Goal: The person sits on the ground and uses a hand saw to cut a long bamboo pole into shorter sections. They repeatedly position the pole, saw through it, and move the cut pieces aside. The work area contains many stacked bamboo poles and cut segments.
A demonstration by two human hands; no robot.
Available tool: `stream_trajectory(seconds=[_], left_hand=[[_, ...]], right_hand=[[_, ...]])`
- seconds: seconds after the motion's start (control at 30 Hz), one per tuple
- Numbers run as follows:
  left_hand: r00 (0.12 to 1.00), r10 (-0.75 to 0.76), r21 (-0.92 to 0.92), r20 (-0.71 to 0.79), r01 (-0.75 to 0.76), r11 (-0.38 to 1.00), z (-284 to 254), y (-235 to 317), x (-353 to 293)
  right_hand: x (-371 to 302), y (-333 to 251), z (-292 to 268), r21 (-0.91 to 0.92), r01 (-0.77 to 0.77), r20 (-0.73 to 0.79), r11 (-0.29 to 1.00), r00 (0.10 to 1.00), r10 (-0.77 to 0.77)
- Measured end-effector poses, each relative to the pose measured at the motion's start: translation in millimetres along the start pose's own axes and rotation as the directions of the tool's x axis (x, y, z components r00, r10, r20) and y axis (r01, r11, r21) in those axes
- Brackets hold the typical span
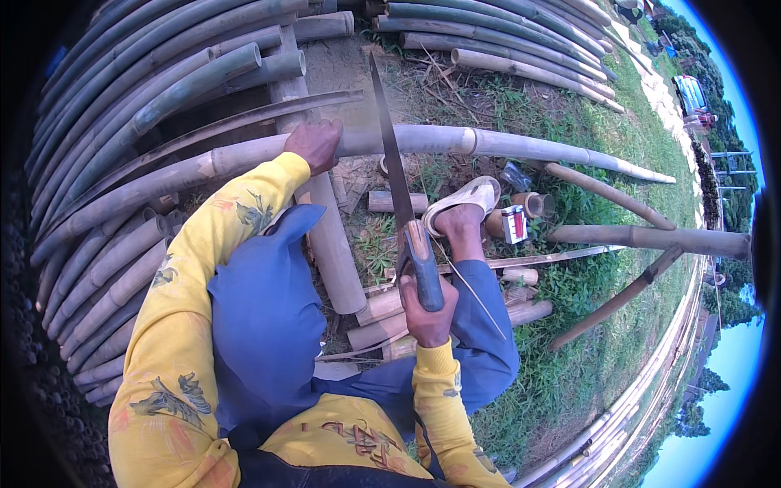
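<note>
A big stack of bamboo poles fills the upper left of the view, lying side by side and curving with the lens. More poles lie in a row at the top right, on a strip of grass and bare dirt.

Across the middle runs one long bamboo pole, pale and jointed, reaching from the left stack to the right where it tapers to a thin end. It rests on a thick short post that stands beneath it near the person's knee. Two more poles lean together at the right.

The person sits low, in blue trousers and a yellow long-sleeved shirt. The left hand lies on top of the long pole with its fingers curled over it, pressing down. The right hand is closed in a full fist around the blue-grey handle of a handsaw. The saw's narrow blade points up and away and crosses the long pole just to the right of the left hand.

The right foot, in a white sandal, is planted on the ground close beside the blade. Short cut lengths of bamboo lie around the foot and under the right arm, and a small red and white box sits just right of the sandal.
</note>
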State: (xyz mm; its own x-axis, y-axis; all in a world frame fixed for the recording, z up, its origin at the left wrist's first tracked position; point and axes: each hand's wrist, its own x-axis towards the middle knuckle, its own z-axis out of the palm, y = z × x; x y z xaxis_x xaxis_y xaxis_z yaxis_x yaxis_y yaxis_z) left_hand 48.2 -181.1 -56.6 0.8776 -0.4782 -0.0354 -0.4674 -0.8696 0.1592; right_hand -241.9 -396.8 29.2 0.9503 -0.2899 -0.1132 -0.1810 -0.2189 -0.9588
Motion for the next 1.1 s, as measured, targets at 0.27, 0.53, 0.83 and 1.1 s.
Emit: stream_trajectory(seconds=[0.27, 0.53, 0.83, 1.1], left_hand=[[0.998, 0.01, 0.01, 0.07, -0.011, 1.0, -17, -3, 0], [0.996, 0.04, 0.011, 0.079, -0.041, 0.999, -18, 14, 13], [0.997, 0.025, -0.01, 0.072, -0.024, 1.0, -17, -3, -2], [0.988, 0.039, -0.013, 0.147, -0.038, 0.999, -25, -1, 13]], right_hand=[[-76, 5, -13, -0.092, 0.028, -0.016, 0.995, 0.999, -0.03], [67, -5, 17, 0.001, 0.057, -0.013, 0.998, 0.998, -0.057], [-102, -18, -20, -0.133, 0.039, -0.008, 0.99, 0.999, -0.04], [53, -6, 20, -0.005, 0.053, 0.046, 0.999, 0.998, -0.053]])
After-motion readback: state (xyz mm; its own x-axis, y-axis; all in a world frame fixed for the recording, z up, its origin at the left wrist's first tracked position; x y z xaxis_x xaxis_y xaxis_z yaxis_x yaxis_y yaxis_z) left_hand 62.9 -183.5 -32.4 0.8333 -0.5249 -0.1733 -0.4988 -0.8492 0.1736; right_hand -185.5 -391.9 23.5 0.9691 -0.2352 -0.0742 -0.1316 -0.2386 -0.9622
